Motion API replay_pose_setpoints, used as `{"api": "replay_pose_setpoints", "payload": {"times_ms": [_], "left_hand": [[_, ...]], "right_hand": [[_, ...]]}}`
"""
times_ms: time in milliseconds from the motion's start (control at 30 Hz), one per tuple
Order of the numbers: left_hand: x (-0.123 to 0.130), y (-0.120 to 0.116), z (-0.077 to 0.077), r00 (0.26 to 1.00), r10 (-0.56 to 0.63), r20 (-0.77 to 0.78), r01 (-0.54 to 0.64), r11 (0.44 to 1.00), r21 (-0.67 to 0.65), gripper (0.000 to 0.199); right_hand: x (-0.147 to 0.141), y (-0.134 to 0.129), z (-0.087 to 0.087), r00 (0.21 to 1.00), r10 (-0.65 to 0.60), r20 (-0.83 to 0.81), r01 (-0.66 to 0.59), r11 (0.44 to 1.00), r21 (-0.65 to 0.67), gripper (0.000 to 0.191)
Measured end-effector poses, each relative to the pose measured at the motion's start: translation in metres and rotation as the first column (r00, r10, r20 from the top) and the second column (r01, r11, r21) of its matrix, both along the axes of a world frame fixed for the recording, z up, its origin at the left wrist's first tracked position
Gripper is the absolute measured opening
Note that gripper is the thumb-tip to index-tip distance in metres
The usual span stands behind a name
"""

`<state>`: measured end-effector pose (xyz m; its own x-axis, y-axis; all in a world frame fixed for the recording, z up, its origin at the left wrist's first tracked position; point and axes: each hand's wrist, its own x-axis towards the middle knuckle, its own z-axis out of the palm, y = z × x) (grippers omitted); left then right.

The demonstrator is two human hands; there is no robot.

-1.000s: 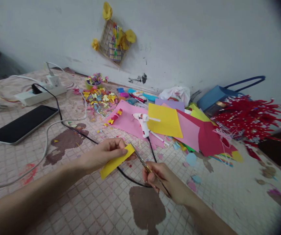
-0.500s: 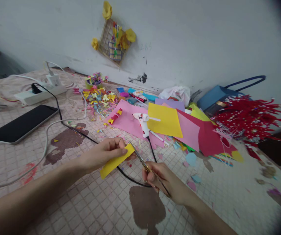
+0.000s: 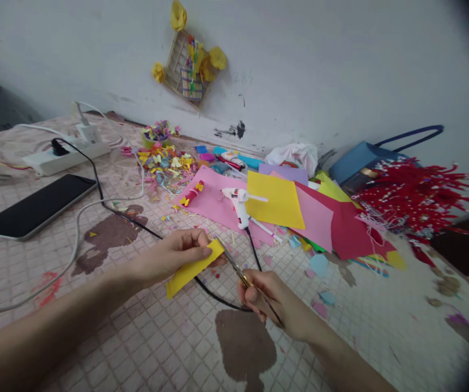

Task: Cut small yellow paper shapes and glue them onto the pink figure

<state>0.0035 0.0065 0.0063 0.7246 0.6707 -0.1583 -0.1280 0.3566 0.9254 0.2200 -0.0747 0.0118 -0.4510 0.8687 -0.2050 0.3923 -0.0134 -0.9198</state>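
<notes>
A strip of yellow paper (image 3: 189, 274) is pinched between the thumb and fingers of my left hand (image 3: 185, 250), its lower end slanting down to the left. My right hand (image 3: 269, 296) grips a pair of scissors (image 3: 234, 265), with the blades pointing up and left. The blade tips lie at the upper right end of the strip. Whether the blades touch the paper I cannot tell. Behind my hands, a white glue gun (image 3: 238, 206) rests on pink paper (image 3: 207, 204), its black cord (image 3: 254, 247) running down beneath the strip.
Yellow (image 3: 275, 198) and red paper sheets (image 3: 351, 231) lie behind my right hand. Colourful paper scraps (image 3: 169, 163) are heaped at the back. On the left are a black tablet (image 3: 38, 206) and a power strip (image 3: 68, 157). Red fuzzy stems (image 3: 414, 196) stand at the right.
The yellow strip's lower end has shifted very slightly to the left. Otherwise both hands, the scissors and the things on the table look the same.
</notes>
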Motion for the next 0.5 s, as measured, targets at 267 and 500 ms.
{"api": "replay_pose_setpoints", "payload": {"times_ms": [267, 500], "left_hand": [[-0.0017, 0.0018, -0.0031, 1.000, -0.016, 0.013, 0.016, 1.000, 0.000, 0.018], [-0.0002, 0.0026, -0.0064, 0.999, 0.026, -0.032, -0.026, 1.000, 0.006, 0.021]], "right_hand": [[-0.0023, -0.0007, 0.0000, 0.999, -0.039, 0.010, 0.039, 0.999, -0.030, 0.051], [0.0057, 0.0083, -0.0059, 0.952, -0.207, 0.228, 0.167, 0.969, 0.181, 0.037]]}}
